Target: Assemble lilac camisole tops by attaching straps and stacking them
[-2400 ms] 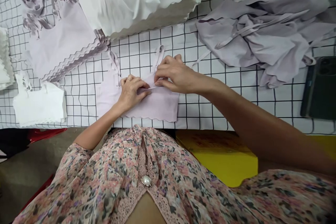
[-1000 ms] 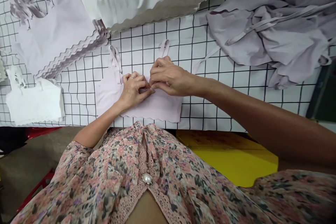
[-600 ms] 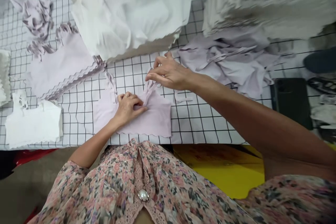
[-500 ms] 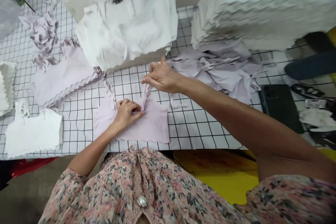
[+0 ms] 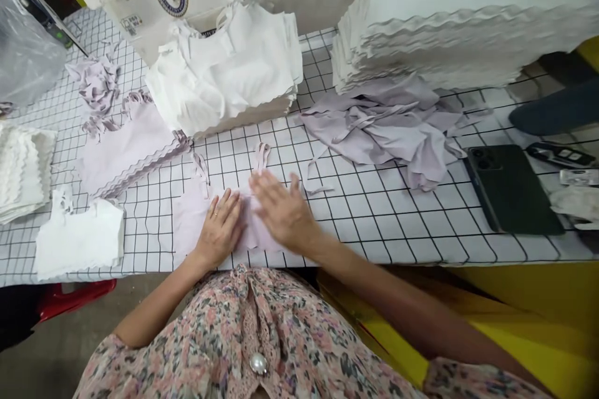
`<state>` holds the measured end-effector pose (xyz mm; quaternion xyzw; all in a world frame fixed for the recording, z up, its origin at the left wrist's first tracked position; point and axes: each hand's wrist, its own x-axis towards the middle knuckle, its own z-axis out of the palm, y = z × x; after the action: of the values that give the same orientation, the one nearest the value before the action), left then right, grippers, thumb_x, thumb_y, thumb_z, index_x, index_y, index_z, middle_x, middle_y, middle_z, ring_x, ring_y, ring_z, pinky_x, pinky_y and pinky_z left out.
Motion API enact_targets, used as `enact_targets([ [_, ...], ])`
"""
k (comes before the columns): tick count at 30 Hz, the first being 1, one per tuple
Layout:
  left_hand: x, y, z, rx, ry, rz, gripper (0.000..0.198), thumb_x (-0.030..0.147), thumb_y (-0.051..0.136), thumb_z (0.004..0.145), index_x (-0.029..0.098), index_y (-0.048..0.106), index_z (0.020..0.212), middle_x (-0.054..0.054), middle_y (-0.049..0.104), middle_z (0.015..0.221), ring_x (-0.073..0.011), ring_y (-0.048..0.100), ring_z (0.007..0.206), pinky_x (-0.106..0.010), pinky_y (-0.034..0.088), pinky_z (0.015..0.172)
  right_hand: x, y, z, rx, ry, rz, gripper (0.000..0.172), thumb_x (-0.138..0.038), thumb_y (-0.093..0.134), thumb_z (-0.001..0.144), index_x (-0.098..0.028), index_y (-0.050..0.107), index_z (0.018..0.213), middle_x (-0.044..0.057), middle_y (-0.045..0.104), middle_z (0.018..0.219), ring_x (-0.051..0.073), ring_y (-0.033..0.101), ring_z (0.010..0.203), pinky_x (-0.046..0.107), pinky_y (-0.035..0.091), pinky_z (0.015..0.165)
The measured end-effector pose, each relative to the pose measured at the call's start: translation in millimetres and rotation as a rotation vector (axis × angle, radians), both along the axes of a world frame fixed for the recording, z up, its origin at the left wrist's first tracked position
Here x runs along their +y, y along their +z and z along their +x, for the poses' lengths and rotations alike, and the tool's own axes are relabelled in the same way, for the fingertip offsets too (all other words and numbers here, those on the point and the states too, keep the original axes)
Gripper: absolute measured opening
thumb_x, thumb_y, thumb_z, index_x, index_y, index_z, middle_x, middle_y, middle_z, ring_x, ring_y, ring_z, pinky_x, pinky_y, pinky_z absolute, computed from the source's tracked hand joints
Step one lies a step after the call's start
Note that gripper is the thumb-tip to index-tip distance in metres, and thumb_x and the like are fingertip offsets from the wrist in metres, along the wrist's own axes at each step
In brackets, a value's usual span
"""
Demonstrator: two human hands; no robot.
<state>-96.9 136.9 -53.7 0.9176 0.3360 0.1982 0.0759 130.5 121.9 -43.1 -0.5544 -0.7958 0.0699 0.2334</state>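
Note:
A pale lilac strappy top (image 5: pixel 187 218) lies flat on the checked cloth near the table's front edge, its two thin straps pointing away from me. My left hand (image 5: pixel 219 227) rests on the middle of it with fingers stretched out. Over its right half is my right hand (image 5: pixel 285 209), fingers extended and slightly blurred; whether the palm touches the fabric, I cannot tell. Both hands hide much of the top. Just beyond my right hand, the right strap (image 5: pixel 262 153) makes a loop on the cloth.
Behind stand a pile of white tops (image 5: pixel 229 68) and a taller white stack (image 5: pixel 421 43). Crumpled lilac garments (image 5: pixel 384 128) lie to the right, beside a dark phone (image 5: pixel 512 190). On the left are a lilac stack (image 5: pixel 131 149) and a white top (image 5: pixel 82 237).
My right hand has let go of the right strap and come down towards me over the top. My left hand has flattened out on the fabric. The camera view has shifted slightly.

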Motion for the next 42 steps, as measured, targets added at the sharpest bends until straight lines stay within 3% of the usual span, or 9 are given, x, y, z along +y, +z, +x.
enact_targets([
  [5, -17.4, -15.3, -4.2, 0.173, 0.09, -0.11, 0.083, 0.048, 0.042, 0.113, 0.02, -0.001, 0.177, -0.018, 0.016, 0.183, -0.0339, 0.01, 0.172, -0.062, 0.019, 0.138, -61.1, -29.3, -24.9, -0.09, 0.018, -0.125, 0.075, -0.05, 0.036, 0.112, -0.007, 0.028, 0.173, 0.02, 0.027, 0.178, 0.035, 0.026, 0.168, 0.069, 0.015, 0.133],
  [13, 7.4, -1.6, -59.3, -0.097, 0.287, -0.367, 0.083, 0.067, 0.057, 0.103, 0.041, 0.022, 0.174, -0.003, 0.014, 0.185, -0.0386, 0.005, 0.172, -0.067, -0.008, 0.138, -69.3, -43.2, 32.4, -0.147, -0.2, -0.109, 0.082, -0.056, 0.045, 0.109, -0.012, 0.024, 0.175, 0.025, 0.025, 0.178, 0.046, 0.023, 0.167, 0.082, 0.023, 0.121],
  [18, -3.8, 55.4, -26.0, -0.766, 0.216, -0.931, 0.082, 0.076, -0.004, 0.105, 0.04, 0.022, 0.175, -0.006, 0.027, 0.182, -0.0334, 0.044, 0.161, -0.061, 0.042, 0.128, -62.8, -14.8, 13.0, 0.142, -0.161, 0.27, 0.037, -0.032, 0.055, 0.108, -0.018, 0.07, 0.139, 0.02, 0.068, 0.147, 0.036, 0.056, 0.146, 0.065, 0.035, 0.122],
  [23, -5.9, 100.1, 15.7, -0.832, 0.221, -1.262, 0.1, 0.074, -0.017, 0.099, 0.03, 0.036, 0.171, -0.016, 0.056, 0.164, -0.0324, 0.072, 0.131, -0.051, 0.063, 0.098, -45.9, 29.8, -25.5, 0.202, 0.043, 0.189, 0.03, -0.027, 0.055, 0.106, -0.03, 0.077, 0.126, 0.007, 0.079, 0.128, 0.033, 0.062, 0.133, 0.07, 0.02, 0.131],
  [27, -7.5, 93.0, 20.4, -0.758, 0.158, -1.246, 0.099, 0.077, -0.015, 0.099, 0.032, 0.03, 0.174, -0.015, 0.054, 0.166, -0.0304, 0.07, 0.136, -0.045, 0.064, 0.097, -36.9, 31.8, -46.7, 0.131, 0.059, 0.101, 0.034, -0.027, 0.046, 0.108, -0.025, 0.079, 0.117, 0.01, 0.079, 0.118, 0.034, 0.06, 0.131, 0.075, 0.012, 0.13],
  [31, -9.1, 64.7, 18.2, -0.648, -0.088, -1.047, 0.084, 0.082, 0.013, 0.105, 0.037, 0.024, 0.176, -0.007, 0.023, 0.182, -0.0317, 0.037, 0.165, -0.048, 0.056, 0.119, -33.2, 21.8, -48.5, 0.166, 0.09, 0.027, 0.04, -0.033, 0.038, 0.111, -0.018, 0.075, 0.105, 0.015, 0.077, 0.108, 0.033, 0.058, 0.124, 0.072, 0.029, 0.122],
  [33, -6.6, 54.8, 16.5, -0.593, -0.193, -0.904, 0.075, 0.073, 0.031, 0.109, 0.037, 0.029, 0.174, -0.008, 0.028, 0.181, -0.0309, 0.031, 0.168, -0.049, 0.05, 0.126, -27.3, 18.6, -33.4, 0.206, 0.121, -0.01, 0.04, -0.035, 0.037, 0.112, -0.018, 0.074, 0.107, 0.015, 0.077, 0.112, 0.03, 0.061, 0.116, 0.066, 0.039, 0.115],
  [37, 4.5, 54.3, 8.8, -0.464, -0.19, -0.655, 0.052, 0.051, 0.05, 0.112, 0.03, 0.058, 0.159, -0.014, 0.055, 0.165, -0.0288, 0.068, 0.14, -0.048, 0.056, 0.119, -2.0, 17.6, 48.7, 0.214, -0.172, 0.089, 0.031, -0.033, 0.047, 0.109, -0.02, 0.073, 0.099, 0.009, 0.076, 0.101, 0.024, 0.065, 0.1, 0.047, 0.048, 0.104],
  [42, 16.0, 69.8, 1.2, -0.445, -0.027, -0.529, 0.036, 0.038, 0.058, 0.11, 0.028, 0.072, 0.141, -0.011, 0.079, 0.13, -0.0244, 0.08, 0.114, -0.041, 0.065, 0.103, 27.4, 22.1, 179.6, 0.165, -0.693, 0.109, 0.024, -0.026, 0.054, 0.096, -0.012, 0.074, 0.098, 0.024, 0.072, 0.109, 0.039, 0.056, 0.117, 0.075, 0.03, 0.112],
])
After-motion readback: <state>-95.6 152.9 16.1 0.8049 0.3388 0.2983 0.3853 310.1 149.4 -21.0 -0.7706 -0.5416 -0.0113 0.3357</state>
